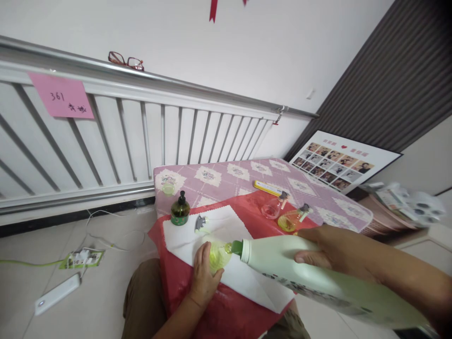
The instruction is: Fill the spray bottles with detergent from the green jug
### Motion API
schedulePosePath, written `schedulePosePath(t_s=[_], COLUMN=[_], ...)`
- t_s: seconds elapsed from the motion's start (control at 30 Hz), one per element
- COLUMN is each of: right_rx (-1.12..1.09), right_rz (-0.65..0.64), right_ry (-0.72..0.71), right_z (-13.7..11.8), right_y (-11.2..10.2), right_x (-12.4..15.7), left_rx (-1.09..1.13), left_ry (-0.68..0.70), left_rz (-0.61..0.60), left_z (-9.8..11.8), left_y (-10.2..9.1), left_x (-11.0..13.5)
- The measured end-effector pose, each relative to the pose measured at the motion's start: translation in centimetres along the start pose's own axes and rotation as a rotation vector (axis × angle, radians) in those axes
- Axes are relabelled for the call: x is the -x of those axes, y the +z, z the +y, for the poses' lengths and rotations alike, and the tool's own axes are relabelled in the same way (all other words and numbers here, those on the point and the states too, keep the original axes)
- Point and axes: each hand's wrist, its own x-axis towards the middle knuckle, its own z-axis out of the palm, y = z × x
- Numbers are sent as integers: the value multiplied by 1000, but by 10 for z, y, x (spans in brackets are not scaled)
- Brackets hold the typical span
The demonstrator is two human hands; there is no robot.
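Observation:
My left hand (205, 273) is wrapped round a small clear yellow spray bottle (219, 256) with its top off. In my right hand (326, 254), a large pale green refill bottle (300, 263) is tipped almost flat, its green spout (237, 247) at the small bottle's mouth. Whether liquid is flowing I cannot make out. A grey and pale green spray head (201, 223) lies on the white cloth (243, 278) just beyond my left hand. A dark green pump bottle (180, 209) stands at the cloth's far left corner.
A pink spray bottle (271, 207) and a yellow spray bottle (292, 219) stand on the red cloth (247, 203), near a yellow box (270, 188). A pale green cap (168, 189) lies at the table's far left. A white radiator (197, 134) runs behind; a power strip (83, 259) is on the floor.

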Motion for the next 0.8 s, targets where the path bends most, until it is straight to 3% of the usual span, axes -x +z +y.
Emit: schedulePosePath(t_s=[0.8], right_rx=[-7], right_rz=[-17], right_ry=[4], right_z=[-2], right_y=[-3], right_x=[-1], left_rx=[8], left_ry=[-7], left_rz=[0], left_z=[1], left_y=[-1], left_x=[0])
